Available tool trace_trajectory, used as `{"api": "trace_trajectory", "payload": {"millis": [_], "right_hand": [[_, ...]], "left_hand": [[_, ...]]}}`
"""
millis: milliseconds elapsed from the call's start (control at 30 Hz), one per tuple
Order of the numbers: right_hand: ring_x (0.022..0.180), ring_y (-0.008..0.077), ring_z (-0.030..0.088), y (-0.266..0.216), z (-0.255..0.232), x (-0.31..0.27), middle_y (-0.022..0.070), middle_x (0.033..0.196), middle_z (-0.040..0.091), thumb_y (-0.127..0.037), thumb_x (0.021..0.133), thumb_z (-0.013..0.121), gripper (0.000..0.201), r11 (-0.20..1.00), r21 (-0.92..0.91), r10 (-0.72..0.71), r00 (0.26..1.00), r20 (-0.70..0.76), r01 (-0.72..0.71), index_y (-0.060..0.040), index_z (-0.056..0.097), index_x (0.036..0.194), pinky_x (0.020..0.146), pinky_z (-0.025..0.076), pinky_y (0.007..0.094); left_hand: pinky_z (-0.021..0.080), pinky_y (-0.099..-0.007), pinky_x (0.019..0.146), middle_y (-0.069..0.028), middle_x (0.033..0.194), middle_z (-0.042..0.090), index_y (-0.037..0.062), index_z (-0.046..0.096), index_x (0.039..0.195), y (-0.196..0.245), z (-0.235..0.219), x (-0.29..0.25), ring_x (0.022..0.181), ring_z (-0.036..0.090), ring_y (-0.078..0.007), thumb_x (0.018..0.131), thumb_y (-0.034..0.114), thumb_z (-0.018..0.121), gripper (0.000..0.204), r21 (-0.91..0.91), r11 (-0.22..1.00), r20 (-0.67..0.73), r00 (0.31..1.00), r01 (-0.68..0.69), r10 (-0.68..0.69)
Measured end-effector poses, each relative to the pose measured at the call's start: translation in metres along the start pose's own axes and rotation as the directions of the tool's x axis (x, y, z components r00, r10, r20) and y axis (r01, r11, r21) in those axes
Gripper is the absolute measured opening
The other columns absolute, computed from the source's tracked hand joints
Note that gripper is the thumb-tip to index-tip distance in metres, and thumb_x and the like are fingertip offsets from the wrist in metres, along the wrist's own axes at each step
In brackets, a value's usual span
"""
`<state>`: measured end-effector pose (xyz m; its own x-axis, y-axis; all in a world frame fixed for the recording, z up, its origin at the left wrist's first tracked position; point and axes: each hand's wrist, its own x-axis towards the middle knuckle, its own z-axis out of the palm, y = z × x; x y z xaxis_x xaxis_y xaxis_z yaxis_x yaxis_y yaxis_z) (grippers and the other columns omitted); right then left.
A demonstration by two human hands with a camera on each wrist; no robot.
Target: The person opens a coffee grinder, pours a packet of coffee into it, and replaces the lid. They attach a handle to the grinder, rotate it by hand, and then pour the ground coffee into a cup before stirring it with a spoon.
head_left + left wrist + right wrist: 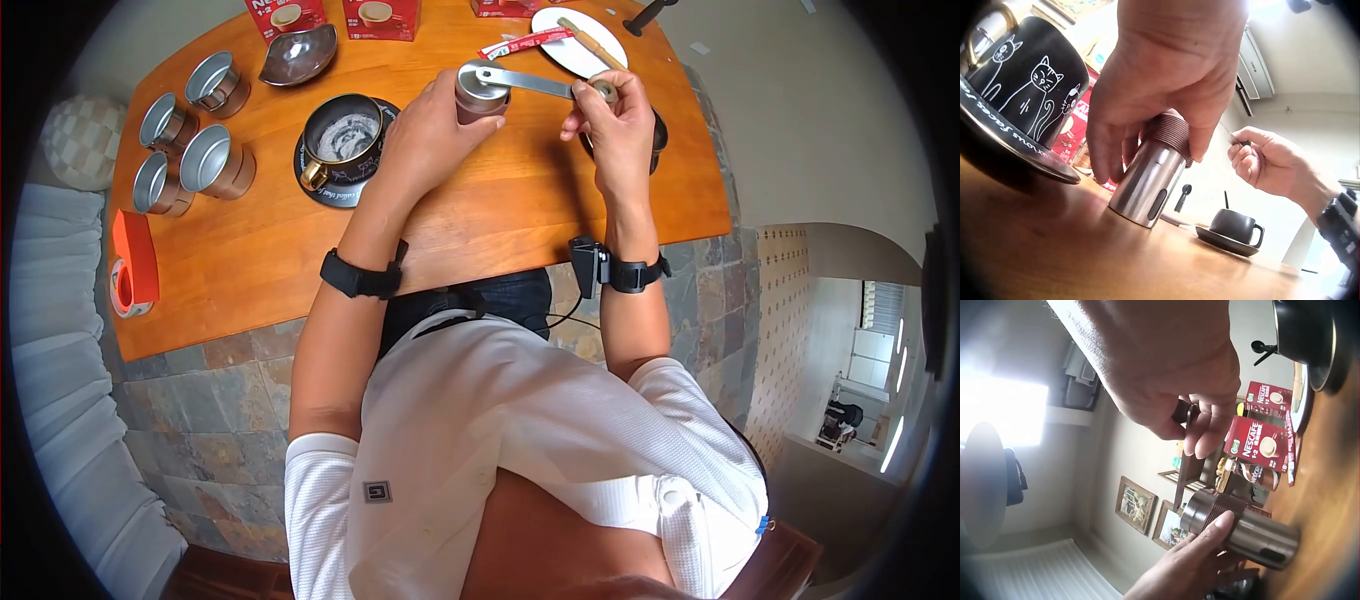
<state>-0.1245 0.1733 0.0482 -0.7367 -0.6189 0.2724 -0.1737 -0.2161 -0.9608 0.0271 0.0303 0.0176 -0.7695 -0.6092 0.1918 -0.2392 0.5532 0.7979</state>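
Note:
A steel hand coffee grinder (482,92) with a ribbed brown collar stands on the wooden table. Around its collar grips my left hand (425,138), thumb on one side and fingers on the other. The flat metal crank (535,82) reaches from the grinder's lid toward the right. At its far end my right hand (622,125) pinches the knob, which the fingers partly hide in the right wrist view. Left of the grinder, a black cup (1035,81) with white cat drawings sits on a black saucer (312,180); pale, swirled contents show inside it.
Several metal cups (213,160) and an orange tape roll (122,285) are at the left. A dark bowl (300,55) and red Nescafé boxes (383,18) stand at the back. A white plate (555,20) lies back right; another black cup (1235,226) is near my right hand.

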Motion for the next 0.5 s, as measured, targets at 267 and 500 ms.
{"api": "trace_trajectory", "payload": {"millis": [267, 500], "right_hand": [[0.055, 0.009, 0.061, 0.0, -0.001, 0.013, 0.0029, 0.074, 0.059, -0.003, 0.093, 0.067, 0.016, 0.998, -0.06, 0.007, 0.999, 0.037, -0.005, -0.0001, 0.052, 0.1, 0.049, 0.052, 0.0227], [0.056, 0.008, 0.061, -0.006, -0.011, 0.021, 0.0022, 0.073, 0.06, -0.007, 0.093, 0.068, 0.014, 0.991, -0.127, 0.055, 0.989, 0.137, -0.038, 0.0007, 0.058, 0.099, 0.049, 0.05, 0.0212]], "left_hand": [[0.053, -0.0415, 0.089, -0.0172, 0.115, 0.069, 0.0044, 0.054, 0.127, -0.003, 0.003, 0.0, 0.106, 0.068, -0.0325, 0.083, 0.035, 0.077, 0.058, 0.006, 1.0, -0.02, 1.0, -0.001, 0.002], [0.051, -0.0405, 0.093, -0.0195, 0.119, 0.068, 0.0028, 0.054, 0.13, 0.001, -0.001, -0.001, 0.112, 0.066, -0.033, 0.084, 0.033, 0.078, 0.06, 0.023, 1.0, 0.002, 1.0, 0.021, -0.021]]}}
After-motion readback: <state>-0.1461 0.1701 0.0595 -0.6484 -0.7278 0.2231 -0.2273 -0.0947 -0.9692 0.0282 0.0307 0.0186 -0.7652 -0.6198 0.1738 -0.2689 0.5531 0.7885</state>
